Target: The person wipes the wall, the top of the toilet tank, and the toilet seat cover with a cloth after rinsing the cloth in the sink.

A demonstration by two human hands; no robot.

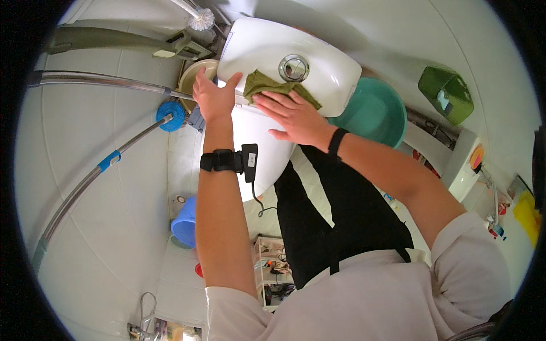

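Observation:
Before me stands a white toilet with a glossy cistern lid (pixel 256 44) and a round chrome flush button (pixel 294 68). A crumpled olive-green cloth (pixel 261 83) lies along the lid's near edge, below the button. My right hand (pixel 296 119) lies flat on this cloth, its fingers over it and pressing it against the cistern's front edge. At the lid's left corner, my left hand (pixel 215 98) is empty, thumb and fingers apart. Whether it touches the cistern is hard to tell. Below the lid, the white toilet seat cover (pixel 260 140) is partly hidden by both arms.
A teal basin (pixel 375 111) stands right of the cistern; a beige basin (pixel 187 81) is at its left. Long-handled tools, one with a blue round head (pixel 170 116), lean on the left wall. A green holder (pixel 448 96) hangs at right. A blue bucket (pixel 184 226) stands lower left.

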